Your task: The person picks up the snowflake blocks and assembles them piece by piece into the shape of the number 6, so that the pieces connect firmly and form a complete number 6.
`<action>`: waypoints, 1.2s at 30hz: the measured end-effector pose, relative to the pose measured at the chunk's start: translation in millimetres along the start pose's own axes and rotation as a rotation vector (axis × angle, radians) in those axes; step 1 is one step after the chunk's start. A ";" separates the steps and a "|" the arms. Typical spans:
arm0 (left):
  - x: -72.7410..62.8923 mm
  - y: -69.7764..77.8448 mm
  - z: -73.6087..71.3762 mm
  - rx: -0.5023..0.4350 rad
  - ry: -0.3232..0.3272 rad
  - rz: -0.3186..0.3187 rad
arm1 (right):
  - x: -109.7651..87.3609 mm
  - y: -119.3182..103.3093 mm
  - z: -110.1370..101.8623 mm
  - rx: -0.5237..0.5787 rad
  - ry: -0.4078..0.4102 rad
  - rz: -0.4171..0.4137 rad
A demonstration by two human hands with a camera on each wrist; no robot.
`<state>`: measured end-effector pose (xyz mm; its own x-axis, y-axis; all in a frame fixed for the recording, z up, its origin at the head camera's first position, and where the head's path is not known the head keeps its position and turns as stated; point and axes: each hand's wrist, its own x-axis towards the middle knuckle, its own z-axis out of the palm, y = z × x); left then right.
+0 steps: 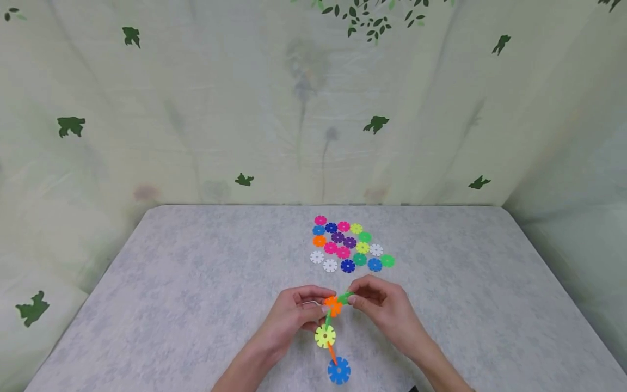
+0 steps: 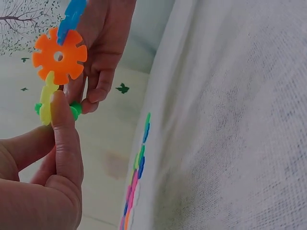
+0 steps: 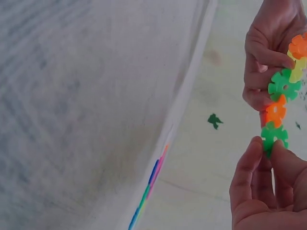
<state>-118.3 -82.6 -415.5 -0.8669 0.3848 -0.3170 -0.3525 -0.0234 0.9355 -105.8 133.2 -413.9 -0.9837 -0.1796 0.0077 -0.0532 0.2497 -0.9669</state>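
Note:
A chain of notched plastic discs, slotted edge to edge, hangs between the two hands. Its lower end is a blue disc point(image 1: 339, 371), followed upward by an orange disc point(image 1: 332, 354), a yellow disc point(image 1: 325, 336) and a green disc point(image 3: 284, 87). Above these come another orange disc point(image 3: 276, 112) and an end green disc point(image 3: 274, 136). My left hand point(image 1: 294, 313) grips the chain near its middle, its fingertips partly hiding the discs there. Between thumb and fingers my right hand point(image 1: 387, 305) pinches the end green disc, which meets the upper orange disc at its edge.
Beyond the hands, several loose notched discs lie flat in a cluster on the grey table point(image 1: 196, 272), among them a white disc point(image 1: 330, 265), a dark blue disc point(image 1: 348, 265) and a pink disc point(image 1: 320, 220). A pale curtain point(image 1: 220, 109) with leaf prints borders the table's back.

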 end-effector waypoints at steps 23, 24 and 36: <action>-0.4 0.0 4.3 0.045 -0.066 0.010 | 2.9 3.0 -1.1 0.059 -0.070 0.010; -0.1 -0.2 4.9 0.046 -0.064 0.011 | 3.4 3.8 -2.5 0.058 -0.081 0.008; 4.2 -4.5 4.5 0.015 -0.003 0.033 | 31.3 26.0 -54.1 -0.281 -0.165 0.008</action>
<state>-118.8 -76.8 -420.4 -0.8770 0.3867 -0.2852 -0.3182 -0.0227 0.9477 -147.3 185.6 -424.9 -0.9444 -0.3228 -0.0630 -0.1140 0.5008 -0.8580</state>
